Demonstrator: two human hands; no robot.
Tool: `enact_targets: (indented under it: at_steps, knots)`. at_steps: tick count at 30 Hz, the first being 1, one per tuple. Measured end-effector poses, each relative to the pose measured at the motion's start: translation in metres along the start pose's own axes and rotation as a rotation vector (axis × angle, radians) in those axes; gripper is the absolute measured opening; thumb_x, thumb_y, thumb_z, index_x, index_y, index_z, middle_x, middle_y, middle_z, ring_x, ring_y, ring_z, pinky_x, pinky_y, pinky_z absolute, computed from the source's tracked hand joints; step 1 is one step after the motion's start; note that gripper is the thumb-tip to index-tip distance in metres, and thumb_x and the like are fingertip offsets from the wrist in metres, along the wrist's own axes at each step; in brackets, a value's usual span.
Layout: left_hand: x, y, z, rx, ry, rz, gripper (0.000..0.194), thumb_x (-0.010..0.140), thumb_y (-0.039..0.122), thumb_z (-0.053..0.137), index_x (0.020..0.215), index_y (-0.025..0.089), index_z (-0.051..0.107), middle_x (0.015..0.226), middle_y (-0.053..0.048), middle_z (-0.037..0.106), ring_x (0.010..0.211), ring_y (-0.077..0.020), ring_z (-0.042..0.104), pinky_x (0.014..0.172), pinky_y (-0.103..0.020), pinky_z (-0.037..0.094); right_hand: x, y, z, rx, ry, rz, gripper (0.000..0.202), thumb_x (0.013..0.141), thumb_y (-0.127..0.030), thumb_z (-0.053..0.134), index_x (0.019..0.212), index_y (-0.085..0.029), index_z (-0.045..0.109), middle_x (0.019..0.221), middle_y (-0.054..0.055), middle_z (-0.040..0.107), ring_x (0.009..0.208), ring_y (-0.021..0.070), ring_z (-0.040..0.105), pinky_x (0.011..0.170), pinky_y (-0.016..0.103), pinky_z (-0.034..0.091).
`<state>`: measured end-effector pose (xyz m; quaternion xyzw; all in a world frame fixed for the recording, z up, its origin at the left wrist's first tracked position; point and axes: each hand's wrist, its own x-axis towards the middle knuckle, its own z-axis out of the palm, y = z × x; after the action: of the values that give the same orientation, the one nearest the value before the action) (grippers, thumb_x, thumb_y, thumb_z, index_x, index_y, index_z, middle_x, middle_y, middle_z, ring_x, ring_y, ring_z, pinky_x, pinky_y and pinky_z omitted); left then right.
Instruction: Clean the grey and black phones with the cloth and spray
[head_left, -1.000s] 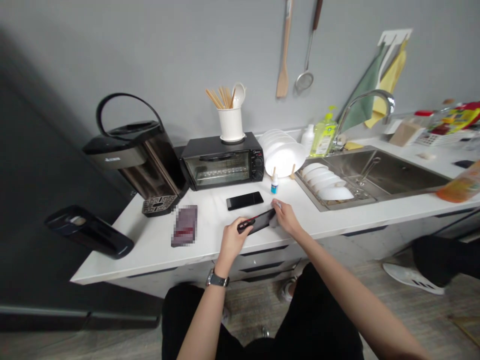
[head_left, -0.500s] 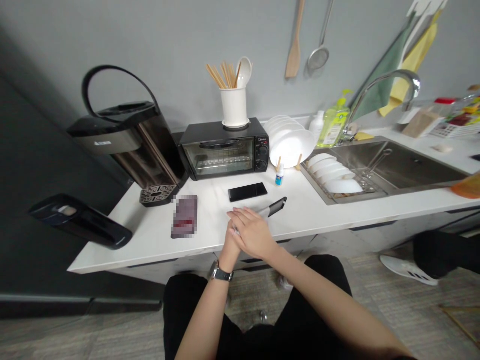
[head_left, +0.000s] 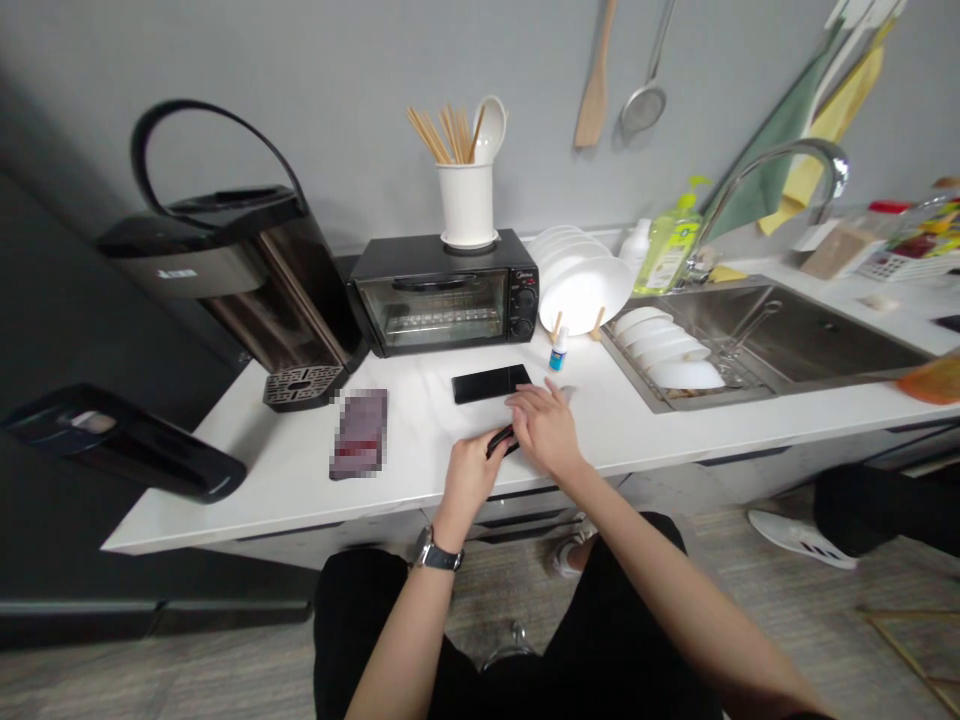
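Observation:
A kitchen knife has its black handle (head_left: 500,440) toward me and a pale blade tip (head_left: 570,392) showing at the far right. My left hand (head_left: 472,475), with a watch on its wrist, is closed around the handle near the counter's front edge. Over the middle of the knife lies my right hand (head_left: 551,430), its fingers stretched out and slightly spread; it hides most of the blade. Just beyond the fingers, a black phone (head_left: 487,384) rests flat on the counter. Behind the right hand stands a small white-and-blue bottle (head_left: 559,352).
A toaster oven (head_left: 442,300) stands against the wall, carrying a white utensil holder (head_left: 466,205). Left are a drink dispenser (head_left: 300,290), a dark bottle-like appliance (head_left: 157,450) and a blurred purple packet (head_left: 361,430). Plates (head_left: 585,295) and a sink (head_left: 810,345) are on the right.
The knife's handle has swung from the right side round to the left, into my left hand. My right hand has moved right, off my left hand, and now covers the blade.

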<state>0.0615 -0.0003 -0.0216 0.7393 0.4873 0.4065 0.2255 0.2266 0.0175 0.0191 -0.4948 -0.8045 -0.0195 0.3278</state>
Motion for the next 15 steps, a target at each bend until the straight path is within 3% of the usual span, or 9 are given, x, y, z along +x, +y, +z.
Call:
enact_targets:
  at_steps: [3, 5, 8, 11, 13, 15]
  knots:
    - [-0.002, -0.01, 0.0, 0.041, 0.017, 0.0, 0.025, 0.088, 0.006, 0.058, 0.073, 0.016, 0.075, 0.069, -0.007, 0.077, 0.06, -0.021, 0.069, 0.062, -0.029, 0.054, -0.014, -0.042, 0.011, 0.12, -0.052, -0.176, 0.038, 0.105, -0.027, 0.045, 0.133, -0.015, 0.07, 0.135, 0.011, 0.074, 0.135, 0.0263, 0.061, 0.125, 0.05, 0.034]
    - [-0.003, -0.013, -0.001, 0.05, 0.01, 0.0, 0.025, 0.083, 0.003, 0.059, 0.068, 0.016, 0.072, 0.068, -0.009, 0.076, 0.06, -0.0216, 0.068, 0.061, -0.029, 0.053, -0.017, -0.048, 0.009, 0.131, -0.101, -0.289, 0.045, 0.108, -0.032, 0.045, 0.145, -0.013, 0.061, 0.145, 0.014, 0.068, 0.137, 0.0261, 0.059, 0.121, 0.048, 0.04]
    - [-0.005, -0.009, -0.003, 0.038, -0.008, 0.015, 0.022, 0.089, 0.009, 0.061, 0.079, 0.017, 0.078, 0.08, -0.009, 0.081, 0.069, -0.023, 0.074, 0.07, -0.03, 0.058, -0.011, -0.015, -0.004, 0.025, -0.159, -0.269, 0.048, 0.109, -0.039, 0.046, 0.143, -0.01, 0.063, 0.13, 0.017, 0.075, 0.119, 0.0286, 0.067, 0.104, 0.045, 0.048]
    - [-0.004, 0.001, -0.003, -0.022, -0.009, 0.026, 0.022, 0.101, 0.025, 0.062, 0.109, 0.023, 0.082, 0.106, -0.007, 0.084, 0.09, -0.0247, 0.08, 0.084, -0.033, 0.061, 0.002, 0.036, -0.021, -0.103, -0.184, -0.06, 0.041, 0.11, -0.032, 0.042, 0.116, -0.011, 0.077, 0.106, 0.015, 0.08, 0.101, 0.0278, 0.07, 0.092, 0.041, 0.048]
    - [-0.002, 0.005, -0.002, -0.045, -0.013, 0.031, 0.023, 0.103, 0.032, 0.062, 0.115, 0.026, 0.081, 0.112, -0.006, 0.084, 0.096, -0.0255, 0.081, 0.088, -0.034, 0.061, 0.008, 0.054, -0.027, -0.146, -0.172, 0.022, 0.044, 0.109, -0.025, 0.039, 0.101, -0.013, 0.08, 0.098, 0.013, 0.081, 0.097, 0.0265, 0.071, 0.096, 0.042, 0.047]
    - [-0.001, 0.006, -0.001, -0.043, -0.024, 0.044, 0.024, 0.104, 0.032, 0.061, 0.117, 0.026, 0.08, 0.114, -0.007, 0.083, 0.098, -0.026, 0.081, 0.089, -0.034, 0.061, 0.01, 0.051, -0.025, -0.142, -0.123, 0.043, 0.044, 0.108, -0.021, 0.038, 0.096, -0.014, 0.08, 0.096, 0.012, 0.081, 0.1, 0.0262, 0.071, 0.107, 0.044, 0.044]
